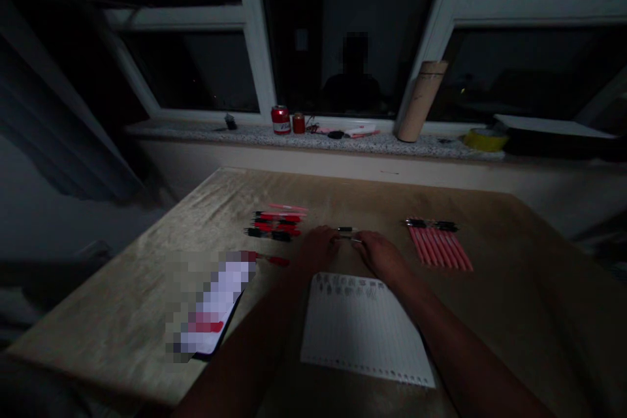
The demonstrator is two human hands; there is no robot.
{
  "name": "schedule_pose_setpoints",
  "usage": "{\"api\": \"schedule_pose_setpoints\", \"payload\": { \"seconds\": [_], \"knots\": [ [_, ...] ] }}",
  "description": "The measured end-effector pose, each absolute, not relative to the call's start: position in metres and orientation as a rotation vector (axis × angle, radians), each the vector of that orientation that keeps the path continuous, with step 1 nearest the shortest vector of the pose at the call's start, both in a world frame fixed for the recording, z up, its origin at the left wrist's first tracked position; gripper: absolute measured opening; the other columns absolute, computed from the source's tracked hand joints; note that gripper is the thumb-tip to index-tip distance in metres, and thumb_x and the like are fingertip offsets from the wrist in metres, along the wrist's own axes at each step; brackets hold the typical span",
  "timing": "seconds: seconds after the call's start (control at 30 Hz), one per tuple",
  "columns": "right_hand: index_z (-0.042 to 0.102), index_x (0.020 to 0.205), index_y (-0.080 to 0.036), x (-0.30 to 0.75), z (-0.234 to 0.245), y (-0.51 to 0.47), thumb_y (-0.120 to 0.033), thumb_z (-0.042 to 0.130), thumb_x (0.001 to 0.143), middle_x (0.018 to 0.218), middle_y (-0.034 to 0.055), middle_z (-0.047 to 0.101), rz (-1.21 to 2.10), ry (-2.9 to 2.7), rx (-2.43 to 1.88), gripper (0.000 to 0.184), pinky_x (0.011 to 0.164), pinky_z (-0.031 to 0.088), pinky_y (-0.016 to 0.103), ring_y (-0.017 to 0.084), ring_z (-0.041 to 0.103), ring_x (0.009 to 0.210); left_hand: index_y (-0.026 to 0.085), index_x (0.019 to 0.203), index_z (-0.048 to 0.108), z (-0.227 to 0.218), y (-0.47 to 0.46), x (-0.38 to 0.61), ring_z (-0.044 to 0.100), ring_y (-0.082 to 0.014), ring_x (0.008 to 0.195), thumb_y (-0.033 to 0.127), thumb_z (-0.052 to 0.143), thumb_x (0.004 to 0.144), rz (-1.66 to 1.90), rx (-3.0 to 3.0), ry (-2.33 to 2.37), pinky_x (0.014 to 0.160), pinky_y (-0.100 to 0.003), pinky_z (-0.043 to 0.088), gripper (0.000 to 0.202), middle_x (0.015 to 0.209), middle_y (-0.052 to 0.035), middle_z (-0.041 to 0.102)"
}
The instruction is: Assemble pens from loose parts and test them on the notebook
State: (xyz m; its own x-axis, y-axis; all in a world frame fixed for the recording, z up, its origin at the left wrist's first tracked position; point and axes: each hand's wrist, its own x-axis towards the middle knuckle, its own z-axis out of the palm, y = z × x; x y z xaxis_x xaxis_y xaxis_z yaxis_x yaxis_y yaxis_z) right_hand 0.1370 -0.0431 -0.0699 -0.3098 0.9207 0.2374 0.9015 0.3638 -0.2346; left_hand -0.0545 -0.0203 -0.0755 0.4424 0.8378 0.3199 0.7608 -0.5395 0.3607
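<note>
My left hand [319, 247] and my right hand [379, 253] meet above a sheet of lined paper [365, 330] on the wooden table [514, 313]. Both are closed on a thin dark pen part [345, 232] held between them; in the dim light I cannot tell what it is exactly. A loose heap of red and black pens [277, 223] lies just left of my left hand. A neat row of red pens [438, 243] lies to the right of my right hand. One red pen [274, 260] lies alone near my left wrist.
A phone [215, 310] lies on the table's left part. On the stone window sill behind stand a red can [281, 120], a small red jar [298, 123], a cardboard tube [422, 102] and a yellow tape roll [484, 139]. The room is dark.
</note>
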Motion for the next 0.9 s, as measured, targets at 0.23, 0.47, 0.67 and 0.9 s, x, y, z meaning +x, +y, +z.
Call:
{"api": "schedule_pose_setpoints", "payload": {
  "seconds": [0.23,0.47,0.67,0.9],
  "knots": [
    [0.059,0.109,-0.024,0.138,-0.067,-0.044,-0.036,0.043,0.091,0.099,0.0070,0.062,-0.052,-2.344,-1.609,0.027,0.079,0.037,0.029,0.021,0.052,0.093,0.016,0.094,0.059,-0.082,-0.014,-0.052,0.054,-0.0185,0.088,0.026,0.048,0.084,0.702,2.574,1.379,0.081,-0.032,0.043,0.018,0.092,-0.0055,0.060],
    [0.060,0.112,-0.025,0.139,-0.072,-0.044,-0.031,0.042,0.091,0.096,0.0075,0.060,-0.020,-2.348,-1.566,0.028,0.080,0.037,0.027,0.020,0.050,0.094,0.016,0.102,0.057,-0.083,-0.015,-0.048,0.054,-0.0198,0.093,0.026,0.049,0.083,0.624,2.584,1.365,0.085,-0.034,0.043,0.023,0.096,-0.0069,0.060],
    [0.062,0.109,-0.020,0.137,-0.074,-0.041,-0.016,0.044,0.088,0.095,0.0094,0.058,-0.017,-2.399,-1.519,0.029,0.082,0.036,0.027,0.019,0.050,0.093,0.016,0.097,0.060,-0.078,-0.017,-0.046,0.055,-0.0188,0.091,0.025,0.045,0.085,0.589,2.631,1.342,0.084,-0.032,0.044,0.021,0.095,-0.0070,0.059],
    [0.062,0.107,-0.019,0.135,-0.068,-0.044,-0.010,0.048,0.081,0.098,0.0091,0.056,-0.064,-2.438,-1.498,0.030,0.084,0.035,0.028,0.020,0.047,0.095,0.016,0.092,0.061,-0.078,-0.016,-0.041,0.055,-0.0176,0.087,0.027,0.043,0.086,0.551,2.649,1.337,0.080,-0.030,0.045,0.021,0.093,-0.0067,0.059]
  ]
}}
